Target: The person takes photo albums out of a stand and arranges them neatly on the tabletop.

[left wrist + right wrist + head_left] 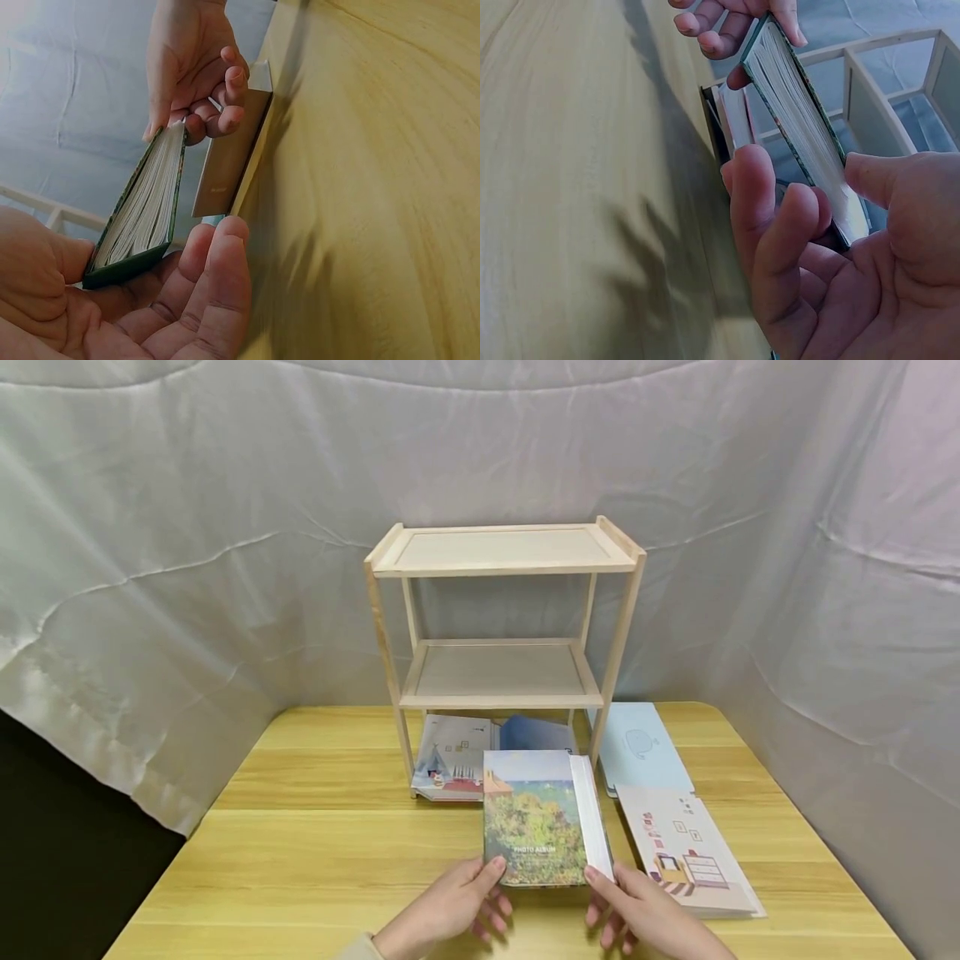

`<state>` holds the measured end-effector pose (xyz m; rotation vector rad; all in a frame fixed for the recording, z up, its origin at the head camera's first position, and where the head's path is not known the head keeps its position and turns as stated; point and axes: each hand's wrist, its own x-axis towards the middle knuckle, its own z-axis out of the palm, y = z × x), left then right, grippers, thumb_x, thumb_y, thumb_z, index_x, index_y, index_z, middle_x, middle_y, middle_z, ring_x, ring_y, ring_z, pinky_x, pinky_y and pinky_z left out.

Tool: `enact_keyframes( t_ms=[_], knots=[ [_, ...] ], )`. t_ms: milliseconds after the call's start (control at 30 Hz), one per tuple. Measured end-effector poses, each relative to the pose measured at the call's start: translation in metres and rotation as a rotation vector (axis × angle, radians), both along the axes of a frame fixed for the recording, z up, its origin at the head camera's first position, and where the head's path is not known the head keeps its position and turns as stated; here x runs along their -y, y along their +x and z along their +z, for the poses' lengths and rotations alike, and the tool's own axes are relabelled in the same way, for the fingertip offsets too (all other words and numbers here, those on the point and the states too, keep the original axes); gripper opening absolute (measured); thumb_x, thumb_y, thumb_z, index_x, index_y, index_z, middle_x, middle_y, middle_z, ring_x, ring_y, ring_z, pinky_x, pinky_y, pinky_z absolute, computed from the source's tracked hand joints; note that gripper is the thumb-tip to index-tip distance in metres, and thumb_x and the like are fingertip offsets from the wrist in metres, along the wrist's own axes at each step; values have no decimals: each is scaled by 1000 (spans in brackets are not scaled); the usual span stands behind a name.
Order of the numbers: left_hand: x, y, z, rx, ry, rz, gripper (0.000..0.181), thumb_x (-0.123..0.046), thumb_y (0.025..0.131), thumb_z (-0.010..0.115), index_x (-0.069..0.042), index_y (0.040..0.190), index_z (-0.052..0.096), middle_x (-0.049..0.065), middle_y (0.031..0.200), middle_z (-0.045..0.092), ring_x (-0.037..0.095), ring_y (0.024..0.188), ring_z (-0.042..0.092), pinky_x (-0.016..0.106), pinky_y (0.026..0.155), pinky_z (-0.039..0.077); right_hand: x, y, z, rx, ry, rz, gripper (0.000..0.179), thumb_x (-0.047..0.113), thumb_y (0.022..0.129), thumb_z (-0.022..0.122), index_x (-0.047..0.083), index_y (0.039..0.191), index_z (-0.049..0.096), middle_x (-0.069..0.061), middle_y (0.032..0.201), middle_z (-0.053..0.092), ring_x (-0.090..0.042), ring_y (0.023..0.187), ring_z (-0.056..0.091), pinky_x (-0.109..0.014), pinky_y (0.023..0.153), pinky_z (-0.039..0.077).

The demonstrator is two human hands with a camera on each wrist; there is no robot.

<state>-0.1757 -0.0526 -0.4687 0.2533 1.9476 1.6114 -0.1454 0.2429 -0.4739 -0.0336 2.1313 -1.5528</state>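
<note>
A photo album point(534, 814) with a painted garden cover and a white strip along its right side is held up over the table. My left hand point(468, 902) pinches its lower left corner, thumb on the cover and fingers beneath. At the lower right corner my right hand point(630, 902) grips it the same way. In the left wrist view the album's page edges point(142, 206) show between its green-edged covers. Seen from the right wrist, the album point(802, 112) is tilted above the tabletop, with a thumb on one cover and fingers under the other.
A pale wooden rack point(501, 702) with two raised shelves stands behind the album. Below its lower shelf lie an illustrated book point(453, 752) and a blue book point(534, 732). To the right, a light blue book point(643, 747) and another illustrated book point(686, 852) lie on the table point(300, 860).
</note>
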Motion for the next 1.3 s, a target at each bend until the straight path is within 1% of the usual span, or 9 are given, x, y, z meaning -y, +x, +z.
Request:
enact_keyframes(
  t_ms=[200,433,533,767,967,1133,1300],
  knots=[
    [-2,1,-1,19,12,-10,47,-45,115,45,-1,117,63,11,93,73,18,71,70,33,62,63,-2,2,-2,18,7,-14,52,51,115,46,0,110,58,-7,92,74,-19,70,68,-28,57,56],
    [-5,4,-4,56,23,-4,46,-43,115,46,0,113,63,12,92,73,17,70,69,30,61,61,-5,6,-6,36,11,-21,55,55,113,46,1,111,60,-6,89,74,-18,69,67,-29,56,54],
    [-7,4,-5,57,17,-9,48,-43,116,46,1,110,65,12,91,74,17,69,69,31,62,62,-6,8,-8,40,14,-27,55,54,114,45,1,110,60,-5,89,74,-18,68,67,-27,55,53],
    [-8,5,-8,61,5,-28,50,-43,116,44,2,108,67,12,90,75,15,68,68,31,62,63,-7,11,-9,46,20,-31,53,53,114,44,3,109,60,-4,87,73,-16,66,64,-24,52,49],
    [-10,8,-10,54,-1,-38,51,-41,116,45,2,103,68,13,86,75,14,66,68,31,62,63,-9,15,-9,74,7,-36,55,55,113,45,3,106,60,-4,86,72,-15,66,62,-22,53,48],
    [-12,10,-12,79,5,-55,50,-40,116,45,2,103,68,11,84,74,13,64,66,27,60,60,-12,18,-12,87,-34,-22,53,54,114,46,3,105,59,-3,85,72,-13,66,61,-22,55,50],
    [-13,10,-14,129,2,-70,50,-41,117,45,1,106,69,7,85,75,11,64,65,24,59,56,-16,18,-15,79,-22,2,54,52,115,44,3,102,62,-2,83,72,-12,64,61,-22,57,52]
  ],
)
